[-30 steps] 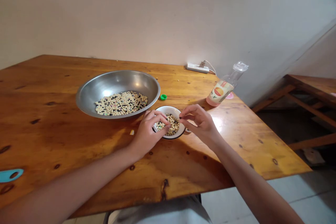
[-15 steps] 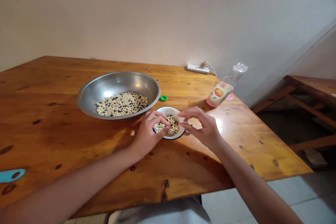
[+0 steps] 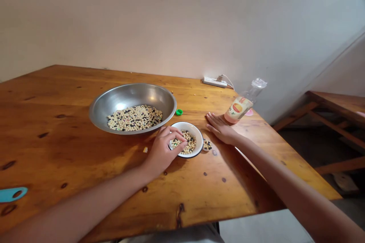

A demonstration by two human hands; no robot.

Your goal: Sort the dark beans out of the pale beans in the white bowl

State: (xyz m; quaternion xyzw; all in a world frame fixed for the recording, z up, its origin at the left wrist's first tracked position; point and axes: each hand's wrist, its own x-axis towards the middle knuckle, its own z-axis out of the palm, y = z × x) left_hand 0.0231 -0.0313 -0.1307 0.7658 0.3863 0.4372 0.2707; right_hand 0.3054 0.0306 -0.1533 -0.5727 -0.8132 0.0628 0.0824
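Left hand [image 3: 163, 151], fingers bunched together, dips into white enamel bowl [image 3: 199, 133] of mixed beans [image 3: 185, 145]; grip unclear. Right hand [image 3: 221, 129] lies open, flat on wooden counter [image 3: 57, 87], just beside plastic bottle [image 3: 238, 109].

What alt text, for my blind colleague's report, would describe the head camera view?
The left hand reaches into a small white enamel bowl of pale and dark round beans on an orange-brown wooden table. The open right hand lies flat near a clear plastic bottle. A large round steel bowl holds more mixed beans.
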